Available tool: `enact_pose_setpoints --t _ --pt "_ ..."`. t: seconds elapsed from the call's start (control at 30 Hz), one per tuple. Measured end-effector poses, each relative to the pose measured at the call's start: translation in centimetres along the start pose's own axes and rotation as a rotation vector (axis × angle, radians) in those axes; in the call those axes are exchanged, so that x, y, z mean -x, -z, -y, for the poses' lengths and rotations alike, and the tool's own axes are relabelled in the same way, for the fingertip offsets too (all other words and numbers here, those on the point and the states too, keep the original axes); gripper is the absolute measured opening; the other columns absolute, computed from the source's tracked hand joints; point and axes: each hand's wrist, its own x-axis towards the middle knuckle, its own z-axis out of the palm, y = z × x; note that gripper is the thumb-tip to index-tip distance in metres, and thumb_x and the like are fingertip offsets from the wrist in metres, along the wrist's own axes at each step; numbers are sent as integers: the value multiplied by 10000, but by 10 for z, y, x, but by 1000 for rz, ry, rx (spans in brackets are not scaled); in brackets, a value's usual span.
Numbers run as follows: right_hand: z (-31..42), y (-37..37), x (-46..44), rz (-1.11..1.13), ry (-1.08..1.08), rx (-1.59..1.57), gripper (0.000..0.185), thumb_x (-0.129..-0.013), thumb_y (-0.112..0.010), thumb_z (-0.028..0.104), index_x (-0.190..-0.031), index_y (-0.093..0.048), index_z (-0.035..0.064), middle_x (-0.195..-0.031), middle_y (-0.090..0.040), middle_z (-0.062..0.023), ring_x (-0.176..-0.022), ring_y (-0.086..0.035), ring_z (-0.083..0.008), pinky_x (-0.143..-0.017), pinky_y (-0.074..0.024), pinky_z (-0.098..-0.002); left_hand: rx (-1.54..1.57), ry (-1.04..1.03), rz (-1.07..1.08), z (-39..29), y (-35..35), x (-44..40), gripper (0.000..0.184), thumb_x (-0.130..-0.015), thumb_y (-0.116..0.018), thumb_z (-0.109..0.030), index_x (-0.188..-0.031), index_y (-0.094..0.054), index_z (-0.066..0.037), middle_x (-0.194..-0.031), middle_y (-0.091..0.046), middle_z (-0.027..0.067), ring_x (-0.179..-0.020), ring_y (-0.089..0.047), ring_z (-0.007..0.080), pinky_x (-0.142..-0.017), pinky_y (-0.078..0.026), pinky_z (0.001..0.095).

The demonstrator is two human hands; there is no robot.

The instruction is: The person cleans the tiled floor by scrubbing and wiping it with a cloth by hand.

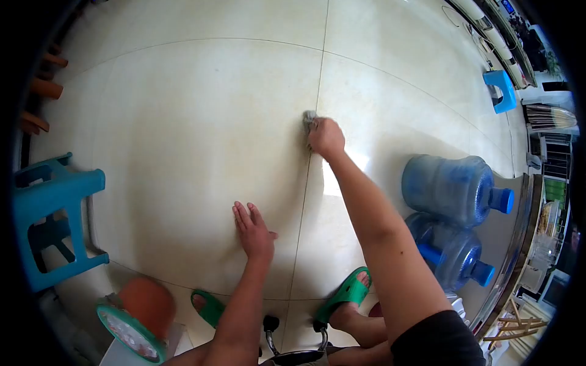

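My right hand (327, 138) is closed round a crumpled grey cloth (309, 122), which touches the pale tiled floor (201, 122) beside a tile joint. Part of the cloth is hidden under the fingers. Lower and to the left, my left hand (254, 236) is held over or on the floor with its fingers stretched out and nothing in it; whether it touches the tiles, I cannot tell. Green slippers (349, 291) are on my feet below the hands.
Two large clear-blue water bottles (448, 186) lie on the right. A teal stool (58, 207) stands at the left, near an orange container (146, 305). A small blue stool (502, 91) is at the upper right, and wooden legs (46, 88) show at the upper left.
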Motion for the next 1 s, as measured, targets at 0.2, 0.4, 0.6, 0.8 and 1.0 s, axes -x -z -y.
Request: enact_pose_setpoints --t 0.2,0.4,0.6,0.8,1.0 --pt "-12 -23 17 -47 45 29 296 -895 -447 268 -959 -643 55 -935 -634 -204 -847 -625 -385 -750 -499 -470 52 -8 -36 -3 4 1 1027 -554 -863 -182 -1390 -304 26 -1484 -168 277 -1390 -170 401 -1146 -203 426" --pt "-27 -57 152 23 136 97 225 -815 -549 196 -986 -591 56 -803 -609 -197 -694 -609 -371 -648 -467 -486 4 74 50 -10 12 1 1046 -579 -854 -181 -1423 -262 -2 -1519 -119 230 -1410 -149 355 -1151 -196 393" --pt "-38 -85 232 -62 242 35 330 -764 -617 171 -1068 -599 46 -795 -603 -144 -690 -602 -310 -606 -426 -435 9 92 5 -9 5 0 1010 -601 -841 -166 -1424 -277 -12 -1520 -126 225 -1410 -155 350 -1159 -187 379" --pt "-23 -66 149 -67 78 100 250 -831 -553 184 -1065 -603 112 -909 -626 -135 -822 -627 -318 -716 -431 -469 23 63 17 -5 5 2 1042 -595 -850 -163 -1433 -248 -18 -1523 -109 223 -1413 -135 351 -1148 -204 384" --pt "-4 -34 72 -51 27 125 251 -839 -508 175 -1056 -610 100 -927 -630 -139 -820 -633 -322 -738 -447 -471 33 89 53 -9 8 0 1019 -607 -841 -144 -1425 -248 -9 -1519 -113 229 -1410 -143 354 -1152 -199 377"
